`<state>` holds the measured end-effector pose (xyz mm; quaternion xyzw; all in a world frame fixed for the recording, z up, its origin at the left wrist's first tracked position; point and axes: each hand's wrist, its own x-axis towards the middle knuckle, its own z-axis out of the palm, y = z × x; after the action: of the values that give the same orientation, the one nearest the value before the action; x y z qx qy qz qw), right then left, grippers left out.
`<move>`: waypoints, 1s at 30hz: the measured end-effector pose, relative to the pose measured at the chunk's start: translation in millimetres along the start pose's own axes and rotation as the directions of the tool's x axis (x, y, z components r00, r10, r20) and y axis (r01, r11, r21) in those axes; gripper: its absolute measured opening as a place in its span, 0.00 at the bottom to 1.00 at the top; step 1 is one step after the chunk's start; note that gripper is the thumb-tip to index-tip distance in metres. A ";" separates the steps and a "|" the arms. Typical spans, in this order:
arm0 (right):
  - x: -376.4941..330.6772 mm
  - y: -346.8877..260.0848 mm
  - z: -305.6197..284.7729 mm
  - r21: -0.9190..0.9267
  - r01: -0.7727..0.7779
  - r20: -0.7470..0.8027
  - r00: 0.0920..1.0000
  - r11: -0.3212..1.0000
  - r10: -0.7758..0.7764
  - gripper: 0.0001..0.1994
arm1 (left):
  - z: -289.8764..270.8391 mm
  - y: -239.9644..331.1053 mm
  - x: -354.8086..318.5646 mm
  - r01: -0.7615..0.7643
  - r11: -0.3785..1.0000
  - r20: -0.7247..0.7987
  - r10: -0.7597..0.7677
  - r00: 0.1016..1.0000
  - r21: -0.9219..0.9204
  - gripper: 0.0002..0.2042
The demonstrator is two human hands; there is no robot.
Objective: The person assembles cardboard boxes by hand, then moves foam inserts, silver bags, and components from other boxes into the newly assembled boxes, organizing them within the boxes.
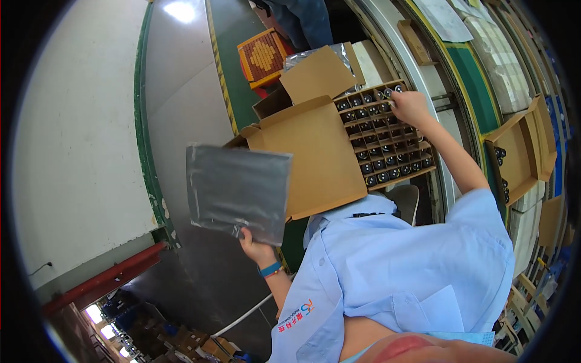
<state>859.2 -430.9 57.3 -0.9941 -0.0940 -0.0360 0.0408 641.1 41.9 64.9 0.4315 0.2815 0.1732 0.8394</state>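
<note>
My left hand (257, 249) pinches the lower edge of a flat, shiny dark-grey plastic bag (239, 187), held up left of an open cardboard box. The box's wide brown lid (305, 162) is folded back to the left. Cardboard dividers split the divided box (404, 179) into small cells, many with dark round-topped parts (379, 164) standing in them. Over its far right corner, my right hand (411, 107) has its fingers bent together at the cells. Whatever lies between those fingers is hidden.
Beyond the lid stands another open carton (318, 75) with silvery plastic in it. A red-and-yellow woven-top stool (262, 57) is farther left, near a person in blue trousers (305, 24). Along the right runs a line with a green surface (473, 88) and a shallow open box (520, 160).
</note>
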 end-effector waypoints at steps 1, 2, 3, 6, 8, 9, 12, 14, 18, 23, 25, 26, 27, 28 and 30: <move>-10.7 -2.0 -17.4 -0.002 0.002 -0.008 1.000 1.000 -0.002 0.05 | -9.8 5.9 -4.1 0.003 1.000 -0.045 -0.003 0.999 -0.008 0.16; -20.9 -4.5 -34.0 0.046 0.011 -0.093 0.996 0.999 -0.006 0.05 | -19.4 11.1 -7.7 0.003 1.000 -0.092 -0.004 0.996 -0.018 0.16; -27.6 -5.5 -46.0 0.094 0.020 -0.172 0.985 0.995 -0.003 0.05 | -32.3 15.4 -9.7 -0.001 1.000 -0.091 -0.001 0.996 -0.021 0.16; -31.0 -11.2 -62.9 0.105 0.000 -0.291 0.956 0.995 0.031 0.05 | -67.7 18.3 -2.3 0.011 0.997 -0.166 -0.023 0.986 -0.075 0.15; -25.8 -3.5 -45.8 0.027 0.009 -0.261 0.965 1.000 -0.002 0.05 | -75.4 22.2 2.8 0.039 0.997 -0.187 -0.052 0.981 -0.072 0.14; -19.0 3.6 -34.2 -0.044 0.029 -0.232 0.972 0.999 -0.038 0.05 | -74.4 22.0 5.4 0.058 0.996 -0.211 -0.072 0.975 -0.070 0.13; -9.9 19.1 -42.3 -0.071 0.003 -0.142 0.990 0.997 -0.013 0.04 | -52.4 28.7 -5.4 0.048 0.988 -0.215 -0.079 0.973 -0.148 0.12; -4.2 34.1 -63.1 -0.034 -0.100 -0.193 0.977 0.994 0.091 0.06 | -86.8 30.1 -10.0 0.024 0.991 -0.247 -0.056 0.967 -0.132 0.13; 12.3 52.3 -110.8 0.181 -0.279 -0.173 0.935 0.943 0.309 0.12 | -104.2 44.4 -37.9 -0.012 0.996 -0.365 -0.020 0.931 -0.087 0.14; 67.7 3.6 -106.5 0.778 0.074 -0.114 0.993 0.623 0.024 0.08 | -186.4 69.8 -47.4 -0.122 0.991 -0.506 0.080 0.859 -0.052 0.16; 71.7 -113.1 -123.2 0.868 0.082 -0.077 0.997 0.489 -0.031 0.07 | -226.0 85.6 -48.9 -0.168 0.980 -0.480 0.099 0.871 -0.102 0.17; 76.3 -154.1 -120.7 0.865 0.047 -0.024 0.998 0.500 -0.052 0.07 | -236.6 95.3 -48.4 -0.197 0.974 -0.510 0.115 0.852 -0.109 0.17; 76.4 -193.2 -118.7 0.858 0.004 0.031 0.998 0.514 -0.058 0.07 | -251.1 106.1 -47.1 -0.216 0.970 -0.531 0.126 0.838 -0.111 0.16; 81.7 -237.9 -111.0 0.871 0.062 -0.014 0.995 0.487 -0.102 0.06 | -273.2 114.6 -47.5 -0.237 0.963 -0.544 0.133 0.829 -0.125 0.16; 100.6 -318.8 -88.0 0.869 0.129 -0.060 0.986 0.478 -0.158 0.06 | -310.1 136.4 -48.6 -0.246 0.963 -0.574 0.141 0.807 -0.109 0.16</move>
<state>891.7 -108.0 176.4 -0.8265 -0.1825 0.0273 0.5318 403.7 287.8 47.3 0.3113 0.4534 0.4014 0.7324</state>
